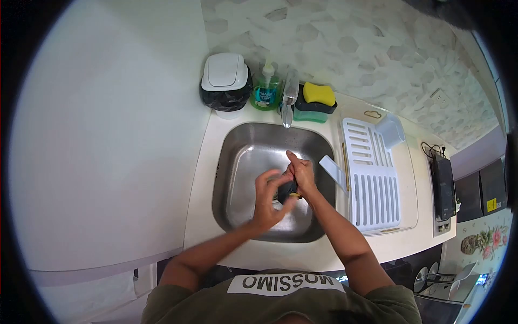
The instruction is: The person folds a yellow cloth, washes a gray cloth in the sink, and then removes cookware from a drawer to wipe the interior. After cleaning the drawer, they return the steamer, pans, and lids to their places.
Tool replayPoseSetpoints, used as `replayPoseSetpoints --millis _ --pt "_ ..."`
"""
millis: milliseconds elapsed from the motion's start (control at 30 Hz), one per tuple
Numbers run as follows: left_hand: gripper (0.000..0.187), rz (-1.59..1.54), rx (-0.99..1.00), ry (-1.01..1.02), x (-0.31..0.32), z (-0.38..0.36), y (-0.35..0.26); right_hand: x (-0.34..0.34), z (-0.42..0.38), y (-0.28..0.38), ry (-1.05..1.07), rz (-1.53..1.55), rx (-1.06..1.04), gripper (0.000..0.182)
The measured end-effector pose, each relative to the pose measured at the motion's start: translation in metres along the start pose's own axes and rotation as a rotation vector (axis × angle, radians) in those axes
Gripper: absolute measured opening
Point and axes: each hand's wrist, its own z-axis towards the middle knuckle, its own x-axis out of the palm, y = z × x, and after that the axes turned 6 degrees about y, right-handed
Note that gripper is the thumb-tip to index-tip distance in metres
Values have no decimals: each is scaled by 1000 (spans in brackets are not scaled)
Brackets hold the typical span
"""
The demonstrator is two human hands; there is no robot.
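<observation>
Both hands are over the stainless steel sink (229,162). My left hand (266,202) has its fingers curved and spread apart, slightly blurred, close beside a dark, soft-looking thing (287,191) with a bit of yellow at its lower edge. My right hand (303,175) is closed round the upper part of this dark thing, thumb pointing toward the faucet (290,97). I cannot tell what kind of thing it is, as the hands cover much of it.
Behind the sink stand a small white-lidded bin (225,70), a green soap pump bottle (265,94) and a yellow sponge (319,94) on a dark holder. A white dish rack (376,200) is at the right, with a black appliance (443,186) beyond.
</observation>
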Motion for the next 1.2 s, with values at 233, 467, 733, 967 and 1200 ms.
replayPoseSetpoints --millis 233,467,733,967,1200 --pt "48 -1535 -1171 -359 4 25 6 38 -51 10 29 -289 -635 32" --pt "8 -1686 -678 -508 12 46 -18 55 -70 49 95 709 -536 48" --pt "17 -42 335 -421 4 55 -84 26 -67 66 363 1138 188 17" --pt "11 191 842 -110 3 30 -73 22 -71 87 659 647 573 13" --pt "10 439 1093 76 24 7 -22 19 -50 49 735 44 473 21"
